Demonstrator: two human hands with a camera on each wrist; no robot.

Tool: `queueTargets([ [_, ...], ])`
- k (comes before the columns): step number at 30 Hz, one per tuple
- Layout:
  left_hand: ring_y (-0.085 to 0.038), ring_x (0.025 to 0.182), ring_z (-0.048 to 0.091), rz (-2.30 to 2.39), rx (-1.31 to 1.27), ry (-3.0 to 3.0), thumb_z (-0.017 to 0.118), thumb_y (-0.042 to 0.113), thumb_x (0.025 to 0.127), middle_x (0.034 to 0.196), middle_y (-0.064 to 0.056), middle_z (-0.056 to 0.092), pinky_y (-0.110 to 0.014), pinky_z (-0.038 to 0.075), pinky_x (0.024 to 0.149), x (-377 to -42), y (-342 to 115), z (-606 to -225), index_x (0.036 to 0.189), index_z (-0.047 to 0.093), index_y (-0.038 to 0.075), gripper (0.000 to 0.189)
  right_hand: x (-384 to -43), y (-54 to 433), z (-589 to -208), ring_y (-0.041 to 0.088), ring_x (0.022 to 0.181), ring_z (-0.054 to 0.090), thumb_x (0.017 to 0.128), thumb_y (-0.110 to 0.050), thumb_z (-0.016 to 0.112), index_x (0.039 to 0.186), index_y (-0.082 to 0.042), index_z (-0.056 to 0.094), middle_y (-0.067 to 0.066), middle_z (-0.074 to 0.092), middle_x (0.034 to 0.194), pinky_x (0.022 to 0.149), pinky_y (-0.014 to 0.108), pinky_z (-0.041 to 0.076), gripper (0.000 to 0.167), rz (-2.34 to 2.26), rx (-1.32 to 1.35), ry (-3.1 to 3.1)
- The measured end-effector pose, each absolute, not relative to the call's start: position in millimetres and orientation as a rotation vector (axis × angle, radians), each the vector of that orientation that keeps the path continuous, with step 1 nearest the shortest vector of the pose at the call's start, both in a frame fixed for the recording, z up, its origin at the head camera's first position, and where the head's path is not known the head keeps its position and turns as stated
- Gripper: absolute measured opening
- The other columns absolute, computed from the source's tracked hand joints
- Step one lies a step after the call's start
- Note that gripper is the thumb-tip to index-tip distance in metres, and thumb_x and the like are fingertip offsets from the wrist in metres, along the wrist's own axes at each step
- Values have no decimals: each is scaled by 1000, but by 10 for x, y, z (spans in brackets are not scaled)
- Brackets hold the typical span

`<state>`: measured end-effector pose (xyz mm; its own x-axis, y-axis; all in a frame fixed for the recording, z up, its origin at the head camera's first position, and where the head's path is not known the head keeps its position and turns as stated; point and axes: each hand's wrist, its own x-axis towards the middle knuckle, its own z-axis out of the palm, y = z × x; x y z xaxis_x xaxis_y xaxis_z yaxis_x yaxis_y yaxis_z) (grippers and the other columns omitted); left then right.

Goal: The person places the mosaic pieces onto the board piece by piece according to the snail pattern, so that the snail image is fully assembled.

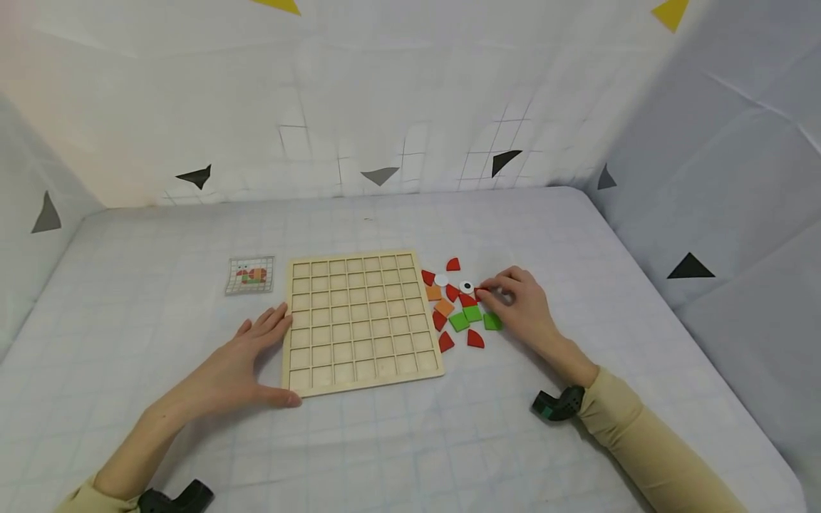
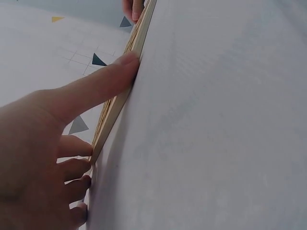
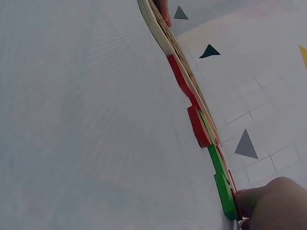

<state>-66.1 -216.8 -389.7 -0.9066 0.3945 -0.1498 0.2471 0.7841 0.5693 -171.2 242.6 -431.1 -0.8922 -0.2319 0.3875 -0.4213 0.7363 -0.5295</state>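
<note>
A wooden grid board (image 1: 362,320) lies flat near the middle of the table. My left hand (image 1: 246,363) rests at its left edge, fingers spread, thumb at the near corner; in the left wrist view the thumb (image 2: 103,84) lies against the board's side. To the right of the board are several red quarter-round pieces (image 1: 475,338), orange squares (image 1: 444,307), green squares (image 1: 458,322), a white disc (image 1: 441,281) and an eye disc (image 1: 466,286). Over the right side of this group, my right hand (image 1: 526,306) pinches a red piece (image 1: 479,293) between thumb and index finger, partly hidden by the fingertips.
A small picture card (image 1: 250,276) with a coloured figure on a grid lies left of the board. White cloth walls (image 1: 410,92) with black, grey and yellow triangles stand behind and beside the table. Dark wrist devices (image 1: 558,404) sit at both sleeves.
</note>
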Motion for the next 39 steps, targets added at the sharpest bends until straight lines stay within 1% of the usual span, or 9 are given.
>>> queueTargets([
  [5,-35,154,10,816,495,2729,78,74,63,168,-9,12,-52,5,125,-669,-2156,-3903,158,25,3,129,-1719,2439,-4321,19,87,51,92,-13,73,103,-9,76,5,62,96,74,32,44,13,931,489,-2636],
  [11,-35,154,11,825,487,2740,79,74,62,168,-8,13,-53,7,125,-663,-2152,-3909,157,27,3,129,-1713,2433,-4324,19,87,53,86,-20,80,105,-10,76,5,66,100,73,32,45,22,944,478,-2641],
  [14,-40,153,12,839,459,2734,79,74,61,168,-6,14,-60,13,122,-646,-2159,-3909,157,28,6,129,-1706,2433,-4328,18,86,54,86,-19,80,107,-10,75,5,67,103,73,30,45,23,942,475,-2644],
  [17,-48,150,15,854,430,2729,79,74,60,168,-4,14,-68,18,116,-631,-2163,-3905,158,28,9,128,-1698,2439,-4331,17,85,53,89,-16,77,111,-10,74,5,68,104,72,28,44,23,941,477,-2646],
  [20,-52,148,17,869,420,2727,80,74,60,168,-2,14,-71,20,113,-625,-2161,-3899,158,28,10,128,-1688,2446,-4324,17,85,52,90,-14,75,114,-10,73,5,69,104,71,26,44,24,945,490,-2642],
  [24,-52,148,17,895,414,2719,81,71,60,168,-1,14,-71,19,113,-630,-2157,-3895,158,28,11,127,-1681,2451,-4315,17,86,53,89,-13,76,115,-10,72,4,70,103,72,28,44,27,957,517,-2623],
  [30,-52,147,18,905,406,2718,80,70,63,168,-1,17,-72,17,113,-639,-2166,-3904,159,29,13,122,-1685,2446,-4316,18,90,57,86,-13,79,113,-10,73,4,71,101,77,29,47,28,960,527,-2595],
  [34,-52,148,17,894,410,2719,79,71,64,168,-1,17,-72,18,113,-640,-2164,-3903,159,28,13,122,-1684,2442,-4315,20,94,61,86,-12,79,114,-10,73,5,72,103,80,32,50,28,979,522,-2586],
  [39,-52,148,17,902,426,2724,80,70,65,168,-2,17,-71,19,114,-646,-2156,-3916,158,29,11,121,-1682,2457,-4321,19,96,62,87,-12,79,115,-10,73,5,72,105,85,32,51,29,992,520,-2603],
])
